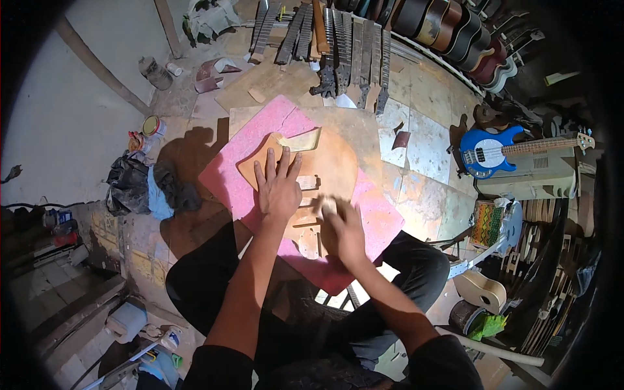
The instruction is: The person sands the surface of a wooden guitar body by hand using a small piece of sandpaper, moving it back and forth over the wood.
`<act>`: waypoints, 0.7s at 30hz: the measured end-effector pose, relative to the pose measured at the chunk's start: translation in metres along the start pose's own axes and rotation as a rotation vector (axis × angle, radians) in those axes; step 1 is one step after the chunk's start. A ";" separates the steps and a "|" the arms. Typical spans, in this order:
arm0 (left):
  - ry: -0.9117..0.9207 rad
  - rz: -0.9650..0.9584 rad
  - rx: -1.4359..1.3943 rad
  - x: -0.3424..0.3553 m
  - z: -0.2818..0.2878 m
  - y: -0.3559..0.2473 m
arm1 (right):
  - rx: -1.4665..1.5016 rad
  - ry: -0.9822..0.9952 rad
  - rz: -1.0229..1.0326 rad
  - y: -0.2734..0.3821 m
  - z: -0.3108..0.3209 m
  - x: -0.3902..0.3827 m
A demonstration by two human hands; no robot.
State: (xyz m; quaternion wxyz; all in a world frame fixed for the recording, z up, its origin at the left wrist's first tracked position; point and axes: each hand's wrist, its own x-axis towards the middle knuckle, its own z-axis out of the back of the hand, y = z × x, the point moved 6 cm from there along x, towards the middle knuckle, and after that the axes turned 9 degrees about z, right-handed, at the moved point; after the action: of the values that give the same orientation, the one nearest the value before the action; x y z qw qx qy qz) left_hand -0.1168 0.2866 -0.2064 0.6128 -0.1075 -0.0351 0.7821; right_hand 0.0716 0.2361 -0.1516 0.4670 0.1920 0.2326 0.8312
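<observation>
An unfinished wooden guitar body (pixel 335 156) with routed cavities lies on a pink speckled pad (pixel 227 175), over a worn board (pixel 354 127). My left hand (pixel 281 188) presses flat on the body's left part, fingers apart and holding nothing. Just beyond its fingertips lies a pale yellowish sheet (pixel 300 140). My right hand (pixel 346 231), slightly blurred, has its fingers curled round a small pale pad or block (pixel 328 208) at the body's lower right, beside the cavities.
Several guitar necks (pixel 354 58) lie beyond the board; guitars (pixel 448 26) line the back right. A blue bass (pixel 487 156) rests on a pale case or cabinet (pixel 533 182) at right. Black bags (pixel 123 182) and a can (pixel 153 127) sit left. My bent legs (pixel 416 279) flank the work.
</observation>
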 end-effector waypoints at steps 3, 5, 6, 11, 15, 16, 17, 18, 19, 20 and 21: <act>-0.009 -0.002 -0.027 -0.001 0.005 -0.004 | -0.077 0.026 0.035 0.001 0.005 -0.021; 0.009 -0.004 -0.045 -0.001 0.008 -0.005 | -0.060 -0.068 0.098 -0.003 0.008 0.031; 0.015 -0.001 -0.049 0.000 0.010 -0.004 | -0.048 -0.141 0.077 -0.011 0.007 0.064; 0.028 -0.038 -0.038 0.006 0.004 -0.023 | -0.162 -0.289 0.086 -0.061 0.015 0.147; 0.031 -0.001 -0.008 0.005 0.003 -0.004 | -0.046 -0.166 0.110 -0.014 0.011 0.060; 0.038 0.008 0.000 0.001 0.000 -0.001 | -0.059 -0.115 0.101 0.003 0.015 0.029; 0.024 0.003 -0.018 -0.002 0.001 -0.004 | 0.010 -0.094 0.025 -0.003 0.013 0.013; 0.005 -0.001 -0.034 -0.002 0.004 -0.005 | 0.078 -0.075 -0.053 -0.008 0.010 -0.004; -0.014 -0.008 -0.048 -0.001 0.006 -0.006 | 0.140 -0.062 -0.136 -0.007 0.013 -0.016; -0.020 -0.009 -0.054 0.000 0.007 -0.007 | 0.017 -0.073 -0.035 -0.007 0.013 -0.006; -0.025 -0.006 -0.057 0.001 0.008 -0.005 | -0.104 -0.082 0.069 -0.008 0.011 0.007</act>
State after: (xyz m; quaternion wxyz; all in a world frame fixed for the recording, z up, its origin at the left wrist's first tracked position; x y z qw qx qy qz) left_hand -0.1141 0.2895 -0.1975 0.6112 -0.1148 -0.0652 0.7804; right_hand 0.0796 0.2486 -0.1466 0.4566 0.2092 0.1632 0.8492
